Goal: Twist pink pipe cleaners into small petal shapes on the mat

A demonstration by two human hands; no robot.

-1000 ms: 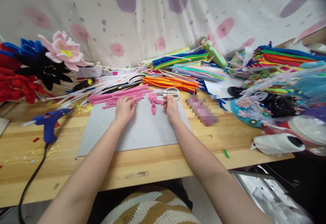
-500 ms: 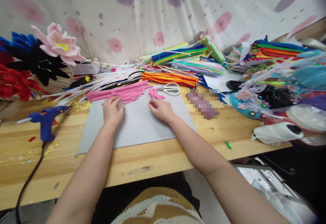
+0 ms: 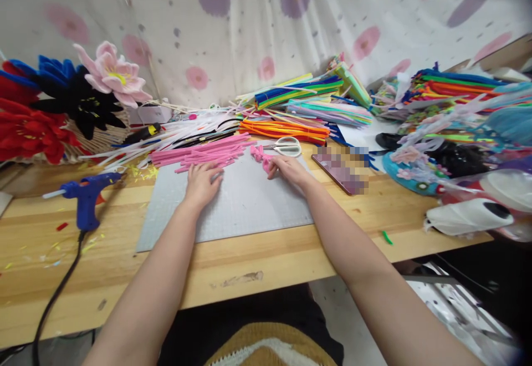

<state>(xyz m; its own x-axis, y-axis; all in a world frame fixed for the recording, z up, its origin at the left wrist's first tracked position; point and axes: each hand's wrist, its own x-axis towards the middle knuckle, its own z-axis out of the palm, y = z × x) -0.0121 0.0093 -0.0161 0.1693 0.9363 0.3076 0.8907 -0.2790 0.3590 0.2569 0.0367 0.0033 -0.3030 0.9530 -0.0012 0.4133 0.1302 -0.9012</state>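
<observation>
My left hand (image 3: 203, 186) rests palm down on the grey cutting mat (image 3: 249, 211), thumb apart from the fingers. Its fingertips touch or nearly touch the front ends of a loose pile of pink pipe cleaners (image 3: 199, 152). To the right, my right hand (image 3: 290, 171) has curled fingers, with thumb and index finger close together. It is beside a small heap of bent pink pipe-cleaner pieces (image 3: 258, 154). Whether a piece is between those fingertips is hard to make out. Scissors (image 3: 288, 146) with pale handles lie just behind this hand.
A blue glue gun (image 3: 88, 202) with a black cord stands at left, near fuzzy flowers (image 3: 114, 75). Orange pipe cleaners (image 3: 286, 131) and other bundles line the back. A phone (image 3: 334, 172) lies right of the mat, and a white wrapped object (image 3: 469, 216) sits farther right.
My right hand has shifted right, away from the bent pink pieces. My left hand has drawn slightly right along the pile's front. The whole view has swung a little left.
</observation>
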